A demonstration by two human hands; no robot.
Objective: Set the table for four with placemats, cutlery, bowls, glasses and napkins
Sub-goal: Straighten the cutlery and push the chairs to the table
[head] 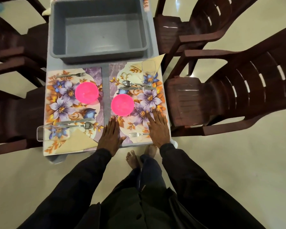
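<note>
floral placemat [149,98] at the near right lies under both flat palms: left hand [111,134] and right hand [158,126], fingers straight, grasping nothing, the right one covering the handle of a fork [135,134]. pink bowl [122,104] sits just beyond the fingertips. second placemat [61,104] with second bowl [86,92] lies to the left, grey tub [99,30] behind.

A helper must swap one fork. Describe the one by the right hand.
Nearside of the grey plastic tub, take the right floral placemat. At its near edge a steel fork lies alone, handle running to the right hand; the other fork sits far-side on the left floral placemat.
</note>
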